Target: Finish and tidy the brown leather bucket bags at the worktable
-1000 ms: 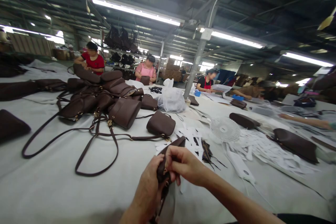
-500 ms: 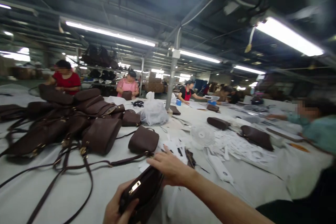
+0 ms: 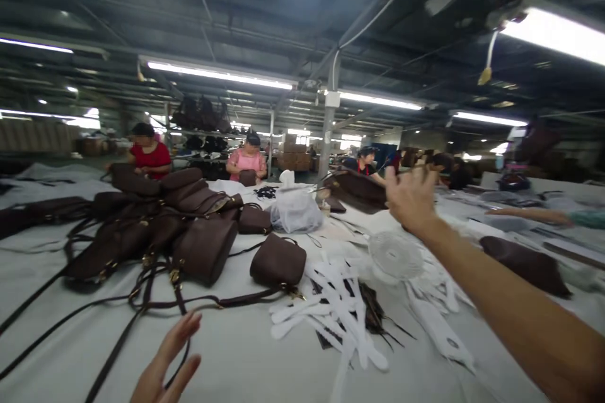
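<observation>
At the lower left, my left hand (image 3: 165, 362) is over the white table, fingers apart and holding nothing. My right hand (image 3: 412, 200) is stretched forward at right of centre with its fingers raised and spread. Just left of it, a dark brown bag (image 3: 357, 190) is tilted and slightly blurred above the far part of the table; whether they touch is unclear. A small brown bag (image 3: 278, 261) lies mid-table beside a large pile of brown bags (image 3: 203, 249) with straps. White strips (image 3: 338, 308) are scattered between my hands.
A round white fan (image 3: 396, 256) and its white base (image 3: 442, 330) lie below my right forearm. Behind the pile is a clear plastic bag (image 3: 296, 211). Another brown bag (image 3: 524, 264) lies at right, near a person's arm (image 3: 534, 215). Several people are across the table.
My left hand has come off the brown bag and opened. My right hand has moved forward and right, and the bag is now farther off beside it. The view has shifted.
</observation>
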`<state>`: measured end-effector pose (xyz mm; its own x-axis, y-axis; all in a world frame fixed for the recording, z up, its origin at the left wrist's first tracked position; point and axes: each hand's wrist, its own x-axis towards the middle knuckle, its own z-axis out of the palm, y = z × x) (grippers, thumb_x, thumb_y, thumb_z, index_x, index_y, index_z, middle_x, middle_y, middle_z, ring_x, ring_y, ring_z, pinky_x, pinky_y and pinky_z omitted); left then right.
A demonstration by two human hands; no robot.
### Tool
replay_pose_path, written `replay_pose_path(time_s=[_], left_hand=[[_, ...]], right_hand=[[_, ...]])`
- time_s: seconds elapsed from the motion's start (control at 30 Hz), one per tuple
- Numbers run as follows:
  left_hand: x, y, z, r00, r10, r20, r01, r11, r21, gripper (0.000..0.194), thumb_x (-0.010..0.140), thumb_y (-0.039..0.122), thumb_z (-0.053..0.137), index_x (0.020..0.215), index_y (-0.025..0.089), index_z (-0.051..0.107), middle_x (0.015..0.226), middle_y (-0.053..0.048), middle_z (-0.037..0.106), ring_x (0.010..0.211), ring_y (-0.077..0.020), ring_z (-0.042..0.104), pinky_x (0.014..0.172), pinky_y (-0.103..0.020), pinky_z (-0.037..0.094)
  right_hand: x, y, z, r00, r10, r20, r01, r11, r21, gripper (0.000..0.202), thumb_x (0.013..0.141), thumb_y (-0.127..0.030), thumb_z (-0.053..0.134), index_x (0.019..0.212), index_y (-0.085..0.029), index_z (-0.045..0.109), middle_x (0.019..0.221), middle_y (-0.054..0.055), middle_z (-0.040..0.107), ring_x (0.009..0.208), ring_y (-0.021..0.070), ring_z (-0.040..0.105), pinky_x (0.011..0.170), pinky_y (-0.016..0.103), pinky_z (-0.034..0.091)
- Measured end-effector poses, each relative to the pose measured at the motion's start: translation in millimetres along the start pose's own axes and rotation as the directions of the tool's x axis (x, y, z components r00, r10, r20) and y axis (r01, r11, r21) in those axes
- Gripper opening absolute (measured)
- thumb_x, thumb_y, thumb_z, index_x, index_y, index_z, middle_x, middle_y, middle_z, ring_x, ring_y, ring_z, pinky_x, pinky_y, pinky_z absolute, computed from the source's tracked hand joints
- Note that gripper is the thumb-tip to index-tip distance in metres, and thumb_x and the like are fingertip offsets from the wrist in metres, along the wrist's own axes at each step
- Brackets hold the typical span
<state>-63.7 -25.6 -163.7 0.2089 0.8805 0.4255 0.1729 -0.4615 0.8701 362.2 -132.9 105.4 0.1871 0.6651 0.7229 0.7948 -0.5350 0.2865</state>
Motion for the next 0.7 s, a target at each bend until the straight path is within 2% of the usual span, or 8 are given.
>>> replay_pose_path(time_s=[0.07,0.13,0.17,0.23,0.3,0.37,0.57,0.7], left_hand=[[8.5,-6.7,7.8,0.997,-0.061,0.052,0.063,0.998,-0.024,0.055,0.076,0.055,0.062,0.122,0.024,0.06,0.119,-0.009,0.069,0.108,-0.0285,0.066,0.095,-0.042,0.053],[22.6,-16.1,23.4,0.993,-0.079,0.091,0.083,0.996,-0.043,0.051,0.076,0.052,0.062,0.116,0.02,0.063,0.109,-0.011,0.072,0.1,-0.0274,0.069,0.088,-0.04,0.056],[30.2,-22.2,32.6,0.991,-0.081,0.109,0.086,0.996,-0.037,0.047,0.078,0.05,0.06,0.114,0.019,0.063,0.108,-0.011,0.072,0.098,-0.0266,0.069,0.087,-0.039,0.057],[42.9,-37.2,50.1,0.987,-0.068,0.146,0.068,0.998,0.0,0.041,0.081,0.045,0.055,0.11,0.018,0.065,0.105,-0.012,0.072,0.095,-0.0253,0.07,0.085,-0.039,0.057],[49.2,-53.9,62.5,0.987,-0.016,0.158,0.007,0.999,0.053,0.034,0.081,0.04,0.053,0.102,0.018,0.068,0.103,-0.011,0.072,0.094,-0.0247,0.069,0.086,-0.038,0.056],[49.5,-68.9,68.1,0.986,0.038,0.164,-0.055,0.993,0.1,0.027,0.083,0.037,0.051,0.092,0.019,0.069,0.099,-0.01,0.072,0.094,-0.024,0.068,0.088,-0.037,0.054],[45.8,-91.0,68.9,0.98,0.028,0.197,-0.062,0.983,0.171,0.025,0.087,0.034,0.045,0.078,0.021,0.064,0.078,-0.004,0.069,0.076,-0.0206,0.065,0.072,-0.03,0.053],[49.7,-103.3,74.4,0.974,0.048,0.223,-0.09,0.98,0.18,0.022,0.089,0.034,0.046,0.078,0.023,0.063,0.079,-0.002,0.069,0.077,-0.0191,0.065,0.074,-0.027,0.053]], right_hand=[[10.9,17.3,9.1,0.995,0.058,-0.083,-0.068,0.99,-0.127,0.059,0.084,-0.016,0.056,0.137,0.001,0.035,0.13,0.034,0.044,0.122,0.0438,0.039,0.094,0.059,0.029],[3.0,5.7,24.8,1.0,-0.019,0.019,0.021,0.99,-0.136,0.055,0.087,-0.024,0.057,0.136,-0.007,0.04,0.128,0.027,0.049,0.117,0.039,0.047,0.09,0.05,0.038],[-6.5,-9.4,35.5,0.988,-0.084,0.129,0.096,0.991,-0.09,0.047,0.089,-0.025,0.054,0.132,-0.011,0.045,0.122,0.023,0.054,0.109,0.035,0.053,0.084,0.044,0.043],[-32.4,-50.9,62.0,0.906,-0.212,0.367,0.208,0.977,0.053,0.035,0.09,-0.02,0.049,0.125,-0.019,0.053,0.111,0.015,0.061,0.094,0.0273,0.061,0.071,0.034,0.046],[-61.3,-96.3,93.7,0.802,-0.325,0.501,0.283,0.945,0.161,0.05,0.083,-0.003,0.046,0.128,-0.025,0.052,0.111,0.011,0.062,0.089,0.023,0.063,0.066,0.029,0.047],[-86.9,-135.5,127.7,0.748,-0.395,0.533,0.323,0.919,0.227,0.065,0.078,0.003,0.046,0.135,-0.027,0.046,0.119,0.013,0.059,0.094,0.0241,0.063,0.069,0.029,0.05],[-117.5,-195.8,218.9,0.786,-0.416,0.457,0.318,0.906,0.278,0.067,0.083,0.005,0.037,0.144,-0.023,0.039,0.145,0.019,0.041,0.124,0.034,0.049,0.08,0.042,0.055],[-106.5,-202.3,243.7,0.799,-0.459,0.388,0.342,0.878,0.336,0.065,0.083,0.007,0.032,0.143,-0.017,0.041,0.144,0.017,0.044,0.129,0.0314,0.045,0.089,0.042,0.052]])
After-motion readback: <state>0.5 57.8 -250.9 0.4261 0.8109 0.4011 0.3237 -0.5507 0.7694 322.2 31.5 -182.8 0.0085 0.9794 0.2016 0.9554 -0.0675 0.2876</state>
